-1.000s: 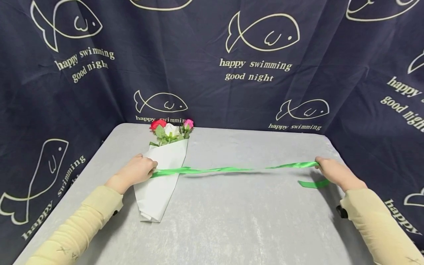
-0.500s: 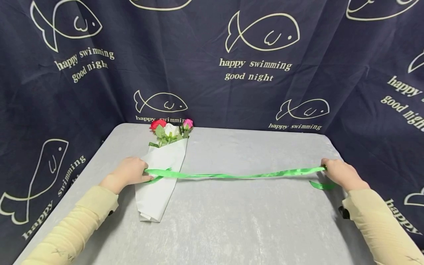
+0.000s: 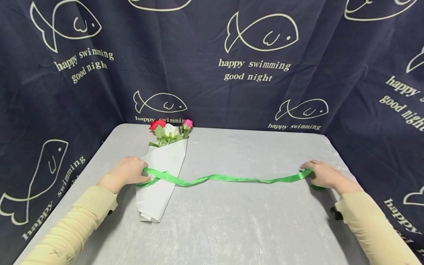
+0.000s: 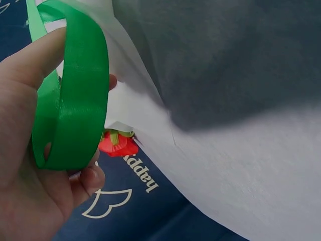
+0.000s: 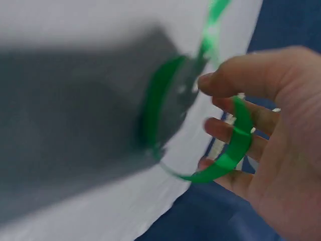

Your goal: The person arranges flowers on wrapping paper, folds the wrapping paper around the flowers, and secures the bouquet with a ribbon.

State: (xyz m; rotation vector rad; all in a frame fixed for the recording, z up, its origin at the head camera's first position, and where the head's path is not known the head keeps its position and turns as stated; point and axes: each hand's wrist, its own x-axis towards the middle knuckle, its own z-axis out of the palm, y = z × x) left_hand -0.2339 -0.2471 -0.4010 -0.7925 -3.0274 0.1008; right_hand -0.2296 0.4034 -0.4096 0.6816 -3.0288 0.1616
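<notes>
A long green ribbon (image 3: 228, 178) runs slackly between the two hands, low over the table. My left hand (image 3: 127, 171) holds its left part above the bouquet's white wrapping paper (image 3: 159, 198); in the left wrist view a wide loop of the ribbon (image 4: 83, 100) bends round in front of the fingers. At the right, my right hand (image 3: 326, 176) pinches the other part between thumb and forefinger, the other fingers spread loosely. Its end (image 5: 235, 150) curls down past those fingers toward the table. Red (image 3: 157, 125), white (image 3: 171, 130) and pink (image 3: 187, 124) roses top the bouquet.
The grey table (image 3: 248, 224) reaches back to a dark blue curtain (image 3: 205, 66) printed with fish and words. The bouquet lies on the table's left half, its roses near the back edge.
My right hand first moved slightly right, pulling the ribbon straighter, then came back left. The ribbon now sags. My left hand shifted a little left, with a ribbon tail now crossing the wrapping paper.
</notes>
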